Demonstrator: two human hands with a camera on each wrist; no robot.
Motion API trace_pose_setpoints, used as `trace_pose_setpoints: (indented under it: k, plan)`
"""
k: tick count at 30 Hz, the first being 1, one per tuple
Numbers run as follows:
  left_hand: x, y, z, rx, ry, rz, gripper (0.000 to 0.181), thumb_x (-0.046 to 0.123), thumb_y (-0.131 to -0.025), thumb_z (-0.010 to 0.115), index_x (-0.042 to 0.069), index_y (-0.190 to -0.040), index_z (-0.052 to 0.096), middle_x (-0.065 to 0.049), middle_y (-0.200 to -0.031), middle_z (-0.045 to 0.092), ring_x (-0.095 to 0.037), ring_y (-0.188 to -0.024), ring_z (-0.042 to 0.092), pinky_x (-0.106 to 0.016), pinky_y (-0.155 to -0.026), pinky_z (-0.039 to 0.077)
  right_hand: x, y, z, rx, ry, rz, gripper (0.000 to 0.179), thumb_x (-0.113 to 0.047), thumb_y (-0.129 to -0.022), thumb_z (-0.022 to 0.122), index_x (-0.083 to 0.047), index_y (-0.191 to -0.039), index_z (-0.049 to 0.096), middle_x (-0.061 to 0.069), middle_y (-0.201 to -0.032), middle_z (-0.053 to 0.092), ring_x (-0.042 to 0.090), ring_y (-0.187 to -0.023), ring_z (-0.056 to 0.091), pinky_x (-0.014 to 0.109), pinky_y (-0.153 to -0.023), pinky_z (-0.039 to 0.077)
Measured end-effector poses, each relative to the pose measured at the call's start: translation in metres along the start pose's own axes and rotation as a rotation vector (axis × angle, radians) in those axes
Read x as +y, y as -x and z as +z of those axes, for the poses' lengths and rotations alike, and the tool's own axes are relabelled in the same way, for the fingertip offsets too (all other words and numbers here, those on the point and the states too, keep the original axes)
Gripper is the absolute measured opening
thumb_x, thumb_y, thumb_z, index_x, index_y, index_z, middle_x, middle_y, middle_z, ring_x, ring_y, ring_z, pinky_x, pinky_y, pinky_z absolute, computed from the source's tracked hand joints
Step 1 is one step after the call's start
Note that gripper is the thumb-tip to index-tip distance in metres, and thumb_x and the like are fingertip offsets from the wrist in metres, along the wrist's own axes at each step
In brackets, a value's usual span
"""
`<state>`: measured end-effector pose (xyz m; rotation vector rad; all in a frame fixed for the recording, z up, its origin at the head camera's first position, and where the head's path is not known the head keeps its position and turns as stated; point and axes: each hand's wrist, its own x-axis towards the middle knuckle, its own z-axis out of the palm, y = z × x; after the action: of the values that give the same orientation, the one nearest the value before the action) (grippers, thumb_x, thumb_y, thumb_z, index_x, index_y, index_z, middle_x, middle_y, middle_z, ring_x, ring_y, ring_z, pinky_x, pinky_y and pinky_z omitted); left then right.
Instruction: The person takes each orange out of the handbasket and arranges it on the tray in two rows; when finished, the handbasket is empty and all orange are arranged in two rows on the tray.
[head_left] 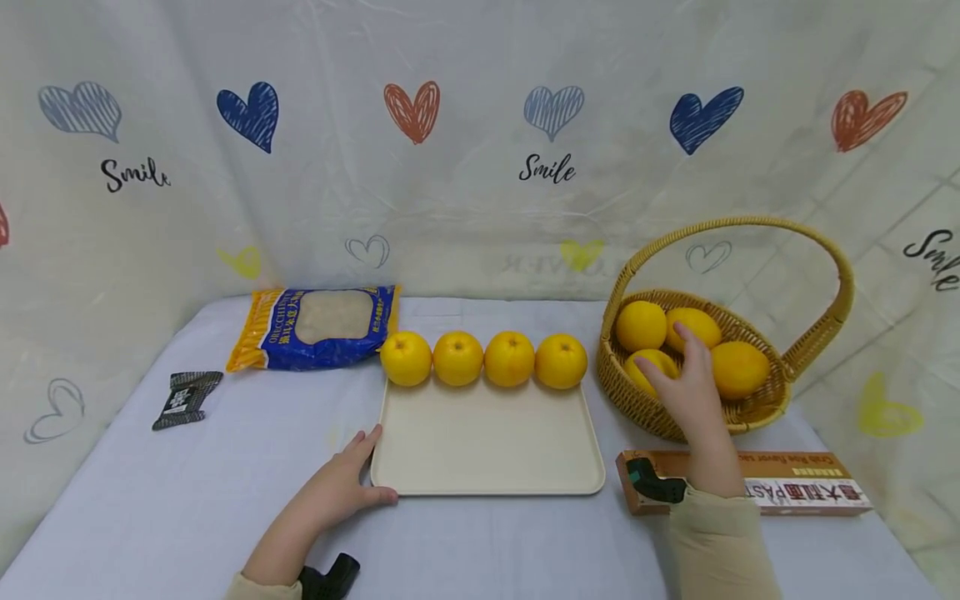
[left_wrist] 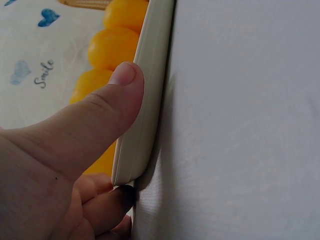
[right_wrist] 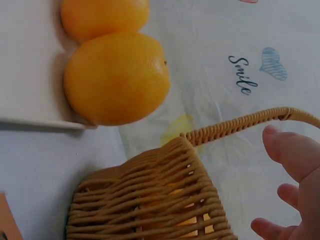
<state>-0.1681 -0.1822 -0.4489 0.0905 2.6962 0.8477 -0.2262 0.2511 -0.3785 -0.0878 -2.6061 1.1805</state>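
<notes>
A cream tray (head_left: pixel 487 442) lies on the table with several oranges (head_left: pixel 510 359) in a row along its far edge. At its front left corner my left hand (head_left: pixel 341 492) touches the rim, the thumb (left_wrist: pixel 122 95) along the front wall and the other fingers by the left side. To the right stands a wicker basket (head_left: pixel 637 408) with a tall handle, several yellow-orange fruits inside. My right hand (head_left: pixel 690 387) reaches over it, thumb and fingers spread above a fruit (head_left: pixel 636 372) at the basket's near left. Whether the fingertips touch that fruit, I cannot tell.
A blue and yellow pasta bag (head_left: pixel 333 325) lies behind the tray's left end. Further left is a small black packet (head_left: pixel 187 398). A brown pasta box (head_left: pixel 795 483) lies in front of the basket, under my right wrist. A printed curtain (head_left: pixel 465 208) hangs behind.
</notes>
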Motion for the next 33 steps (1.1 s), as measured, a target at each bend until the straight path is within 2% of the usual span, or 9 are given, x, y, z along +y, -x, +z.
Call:
trace_pose_setpoints:
  k: [3,10,20,26,33]
  plan:
    - [-0.001,-0.001,0.000,0.003,0.006,0.006,0.107,0.051,-0.061,0.076,0.008,-0.144,0.024,-0.027,-0.146,0.023,-0.045,-0.131,0.026,-0.060,-0.102,0.027,0.007,-0.003,-0.003,-0.051,0.052,-0.012,0.081,-0.041,-0.087,0.056,-0.003,-0.145,0.013,0.028,-0.147,0.013,0.047,-0.133,0.013,0.065,-0.103,0.017]
    - [-0.002,-0.003,0.003,0.002,0.013,-0.001,0.108,0.052,-0.061,0.076,0.009,-0.144,0.024,-0.026,-0.146,0.022,-0.044,-0.132,0.025,-0.060,-0.102,0.027,0.021,-0.014,-0.007,-0.175,0.131,0.023,0.086,-0.048,-0.086,0.054,-0.002,-0.145,0.012,0.033,-0.145,0.012,0.050,-0.131,0.014,0.067,-0.100,0.019]
    - [0.000,0.000,0.000,0.007,0.013,0.010,0.107,0.050,-0.061,0.076,0.008,-0.144,0.024,-0.027,-0.145,0.023,-0.045,-0.131,0.026,-0.060,-0.102,0.027,0.027,-0.022,-0.008,-0.267,0.219,0.047,0.087,-0.048,-0.085,0.056,0.001,-0.144,0.014,0.034,-0.143,0.020,0.052,-0.128,0.021,0.066,-0.100,0.022]
    - [0.001,0.001,0.000,0.002,0.013,0.004,0.107,0.051,-0.061,0.076,0.008,-0.144,0.024,-0.027,-0.146,0.023,-0.045,-0.132,0.025,-0.060,-0.102,0.027,0.025,-0.023,-0.007,-0.309,0.251,0.080,0.087,-0.048,-0.085,0.056,0.000,-0.144,0.014,0.034,-0.143,0.020,0.053,-0.127,0.022,0.066,-0.100,0.022]
    - [0.002,0.002,-0.001,0.008,0.012,0.008,0.107,0.050,-0.061,0.076,0.007,-0.144,0.025,-0.027,-0.145,0.023,-0.046,-0.131,0.026,-0.061,-0.102,0.027,0.023,-0.022,-0.006,-0.362,0.303,0.134,0.092,-0.055,-0.084,0.052,-0.001,-0.145,0.010,0.039,-0.139,0.021,0.055,-0.123,0.026,0.065,-0.099,0.025]
